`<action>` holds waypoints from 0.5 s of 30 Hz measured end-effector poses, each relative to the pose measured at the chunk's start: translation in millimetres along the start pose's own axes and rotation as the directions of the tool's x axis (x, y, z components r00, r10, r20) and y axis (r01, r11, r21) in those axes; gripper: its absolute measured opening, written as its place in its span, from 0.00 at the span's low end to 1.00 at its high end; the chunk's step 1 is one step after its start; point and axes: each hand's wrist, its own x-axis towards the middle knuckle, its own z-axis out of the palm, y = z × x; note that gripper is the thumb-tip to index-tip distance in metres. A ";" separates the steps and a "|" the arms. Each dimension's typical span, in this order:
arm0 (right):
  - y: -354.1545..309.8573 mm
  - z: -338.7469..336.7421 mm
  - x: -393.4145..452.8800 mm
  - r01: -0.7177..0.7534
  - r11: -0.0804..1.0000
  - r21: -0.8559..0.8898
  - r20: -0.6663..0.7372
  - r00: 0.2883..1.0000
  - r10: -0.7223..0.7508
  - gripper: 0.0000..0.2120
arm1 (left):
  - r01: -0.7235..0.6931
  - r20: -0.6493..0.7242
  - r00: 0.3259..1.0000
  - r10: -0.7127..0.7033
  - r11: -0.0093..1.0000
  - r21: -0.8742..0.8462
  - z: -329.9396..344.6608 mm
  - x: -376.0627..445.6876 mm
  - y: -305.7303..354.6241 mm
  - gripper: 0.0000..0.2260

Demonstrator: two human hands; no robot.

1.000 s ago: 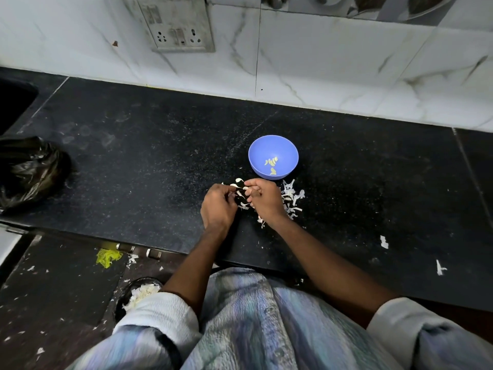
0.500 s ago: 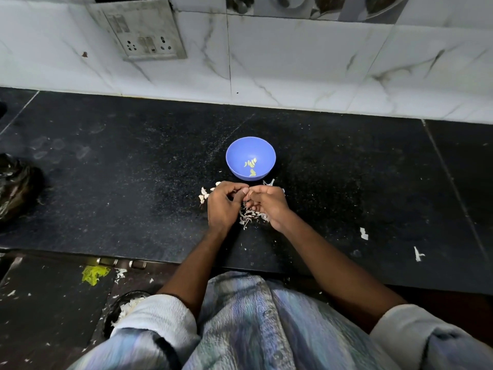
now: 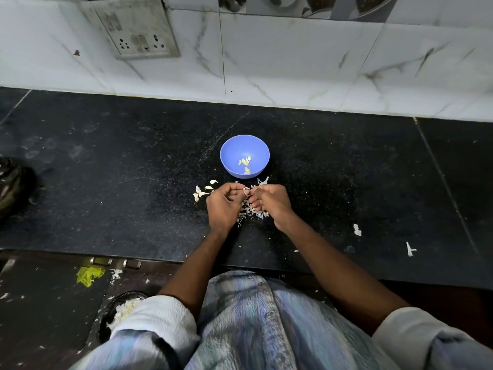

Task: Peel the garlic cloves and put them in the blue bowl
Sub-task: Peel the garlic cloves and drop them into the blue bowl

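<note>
A blue bowl (image 3: 234,148) stands on the black counter (image 3: 106,182) and holds several peeled yellowish cloves (image 3: 245,161). Just in front of it my left hand (image 3: 222,205) and my right hand (image 3: 272,201) meet fingertip to fingertip and pinch one small garlic clove (image 3: 247,188) between them. Unpeeled cloves (image 3: 204,189) lie left of my left hand. A heap of white skins (image 3: 252,213) lies under and between my hands.
A black plastic bag (image 3: 13,188) sits at the counter's left edge. A switch plate (image 3: 136,36) is on the marble wall behind. White scraps (image 3: 357,229) lie to the right. Below the counter are a dark bin with skins (image 3: 122,308) and a yellow scrap (image 3: 88,275).
My hands stay together in front of the bowl, working the same clove. The camera has swung, so the bowl and hands sit a little further left in view.
</note>
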 end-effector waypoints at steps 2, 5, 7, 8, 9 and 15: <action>-2.9 -2.3 -2.1 0.063 0.995 -0.082 -0.054 0.996 -0.067 0.05 | 0.032 0.016 0.999 -0.032 0.999 -0.014 -0.8 1.3 -2.8 0.06; -8.6 -4.9 -5.1 0.118 0.984 -0.131 -0.010 0.993 -0.120 0.04 | 0.045 0.040 0.998 -0.044 0.998 -0.032 0.6 3.3 -3.0 0.07; -9.8 -4.5 -5.4 0.123 0.983 -0.134 0.011 0.992 -0.123 0.05 | 0.032 0.043 0.999 -0.030 0.999 -0.039 1.7 4.0 -2.5 0.06; -9.7 -3.9 -5.1 0.126 0.982 -0.140 0.006 0.992 -0.126 0.06 | 0.030 0.044 0.999 -0.028 0.999 -0.040 2.1 4.2 -2.4 0.06; -10.0 -3.4 -5.0 0.127 0.981 -0.149 -0.002 0.992 -0.128 0.07 | 0.028 0.045 0.999 -0.027 0.999 -0.039 2.0 4.5 -2.3 0.06; -13.9 -4.6 -1.1 0.096 0.983 -0.155 0.027 0.995 -0.093 0.07 | 0.028 0.043 0.999 -0.027 0.999 -0.028 0.5 7.5 -1.2 0.08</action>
